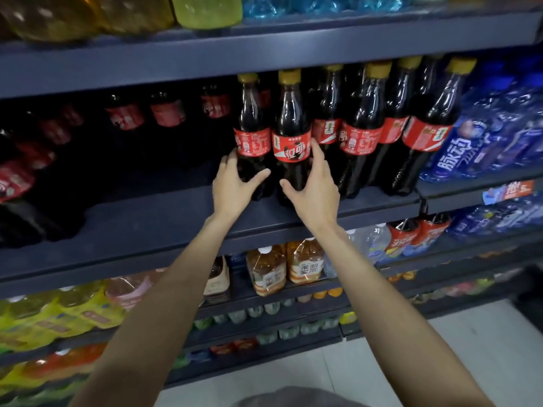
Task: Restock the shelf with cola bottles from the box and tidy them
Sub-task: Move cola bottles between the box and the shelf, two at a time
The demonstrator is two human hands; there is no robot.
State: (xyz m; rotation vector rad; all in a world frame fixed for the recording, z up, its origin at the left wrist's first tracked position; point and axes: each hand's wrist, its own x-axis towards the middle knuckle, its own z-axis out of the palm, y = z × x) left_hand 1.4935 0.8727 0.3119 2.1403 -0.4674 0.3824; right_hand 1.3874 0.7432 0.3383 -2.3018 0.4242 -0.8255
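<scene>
Two cola bottles with yellow caps and red labels stand side by side on the dark blue shelf [176, 218]. My left hand [232, 186] grips the lower body of the left bottle [251, 136], thumb across its front. My right hand [314, 189] grips the lower body of the right bottle [291, 133], with fingers up its right side and thumb at the front. To their right stand several more cola bottles [364, 127] in a row. Further cola bottles [167, 113] stand deep in the shadow at the back left. The box is out of view.
Blue drink bottles [476, 142] fill the shelf to the right. Above is a shelf edge [264, 54] with yellow and green bottles. Below are tea bottles [305, 262] and several rows of mixed drinks. Large cola bottles [17, 183] lie at far left. Pale floor shows bottom right.
</scene>
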